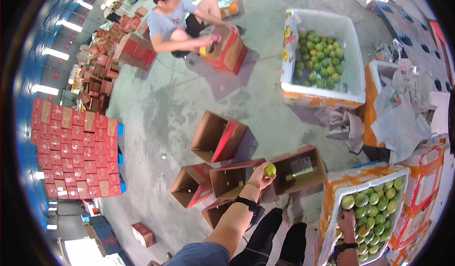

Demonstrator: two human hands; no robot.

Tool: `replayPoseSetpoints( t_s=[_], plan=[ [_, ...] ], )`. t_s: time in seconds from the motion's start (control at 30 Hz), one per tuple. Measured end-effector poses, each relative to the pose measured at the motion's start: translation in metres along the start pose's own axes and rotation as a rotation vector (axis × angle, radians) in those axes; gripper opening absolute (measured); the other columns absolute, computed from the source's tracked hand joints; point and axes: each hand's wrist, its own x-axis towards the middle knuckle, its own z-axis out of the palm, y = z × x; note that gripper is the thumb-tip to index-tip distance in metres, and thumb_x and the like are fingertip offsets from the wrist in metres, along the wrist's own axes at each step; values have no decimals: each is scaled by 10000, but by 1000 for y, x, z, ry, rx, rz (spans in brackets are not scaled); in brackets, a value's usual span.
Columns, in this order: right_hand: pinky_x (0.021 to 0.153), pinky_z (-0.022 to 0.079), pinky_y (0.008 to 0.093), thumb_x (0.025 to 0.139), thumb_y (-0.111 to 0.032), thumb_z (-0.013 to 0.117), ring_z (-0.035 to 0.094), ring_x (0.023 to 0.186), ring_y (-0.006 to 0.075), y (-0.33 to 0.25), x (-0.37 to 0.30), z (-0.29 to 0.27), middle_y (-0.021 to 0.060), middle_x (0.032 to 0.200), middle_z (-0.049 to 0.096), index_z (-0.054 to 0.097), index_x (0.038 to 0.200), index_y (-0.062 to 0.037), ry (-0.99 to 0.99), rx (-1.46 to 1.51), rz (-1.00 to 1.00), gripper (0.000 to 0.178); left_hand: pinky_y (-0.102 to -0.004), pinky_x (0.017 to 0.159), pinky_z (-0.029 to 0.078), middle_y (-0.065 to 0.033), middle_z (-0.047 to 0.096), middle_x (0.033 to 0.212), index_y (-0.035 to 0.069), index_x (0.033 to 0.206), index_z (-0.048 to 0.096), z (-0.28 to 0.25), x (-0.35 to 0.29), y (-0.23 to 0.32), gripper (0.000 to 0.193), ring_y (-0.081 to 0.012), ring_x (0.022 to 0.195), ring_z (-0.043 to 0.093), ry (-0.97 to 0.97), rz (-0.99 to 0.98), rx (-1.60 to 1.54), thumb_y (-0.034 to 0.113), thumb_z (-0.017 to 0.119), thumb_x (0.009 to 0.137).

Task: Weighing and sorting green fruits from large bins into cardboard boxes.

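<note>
Head view, and the left hand [258, 177] is holding a green fruit [270, 170] just below the centre of the frame, fingers curling and pinching it at their tips! That fruit is showing between two open cartons: a brown one [230, 180] sitting to its left and a wider one [299, 171] sitting to its right. Over at lower right, the right hand [346, 222] is reaching into a white foam box [333, 186] taped in orange, its fingers dipping among piled green fruits [374, 214]; whether they're pinching one or spreading, I cannot tell. Black bands are circling both wrists.

Two more open cartons are lying close by, one tilting [219, 137] above the row, another [192, 185] resting at its left end. Upper right, a second foam box [354, 59] is holding more green fruits [320, 57], well apart from the hands. Up at top centre, a co-worker [173, 26] is sitting low, pressing a yellow tape dispenser [207, 51] against a red-and-brown carton [232, 55]. Far left, a tall stack of red cartons [76, 147] is standing.
</note>
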Motion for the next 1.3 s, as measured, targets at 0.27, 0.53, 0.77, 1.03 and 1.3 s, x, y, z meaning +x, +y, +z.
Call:
replayPoseSetpoints(
  t_s=[0.27, 0.53, 0.77, 1.03, 1.3],
  plan=[
    [685, 490, 431, 645, -146, 628, 623, 744, 335, 14, 5, 14, 150, 776, 642, 711, 680, -111, -2, -2, 50, 97, -327, 609, 555, -94, 589, 878, 66, 1031, 552, 8, 26, 67, 386, -282, 796, 599, -41, -32, -195, 431, 536, 906],
    [691, 488, 439, 651, -117, 616, 611, 768, 359, 13, 1, 22, 171, 824, 625, 699, 678, -103, 68, 28, 89, 89, -332, 609, 572, -104, 569, 1199, 108, 1215, 490, 15, -6, 162, 479, -272, 840, 654, 276, 562, -322, 484, 498, 919],
    [755, 460, 456, 673, -49, 591, 554, 822, 365, -13, -20, 2, 171, 861, 563, 671, 832, -78, 198, 61, -10, 180, -364, 700, 510, -134, 644, 827, 51, 874, 589, -51, -13, 22, 270, -282, 753, 646, 275, 666, 1256, 316, 622, 834],
    [632, 480, 357, 716, 53, 573, 572, 818, 284, -6, -171, 13, 146, 955, 549, 583, 984, -9, 369, 535, 282, 275, -400, 835, 486, -153, 666, 1008, 55, 1063, 613, -100, -65, -186, 400, -310, 985, 621, -215, 433, 1837, 377, 616, 825],
    [832, 463, 429, 772, -94, 608, 583, 894, 309, 184, -340, 47, 154, 1026, 612, 614, 1079, -23, 854, 398, 601, 315, -396, 790, 499, -152, 666, 980, 24, 1061, 597, -54, -122, -326, 380, -309, 921, 636, -264, 620, 1901, 328, 615, 835]
  ],
)
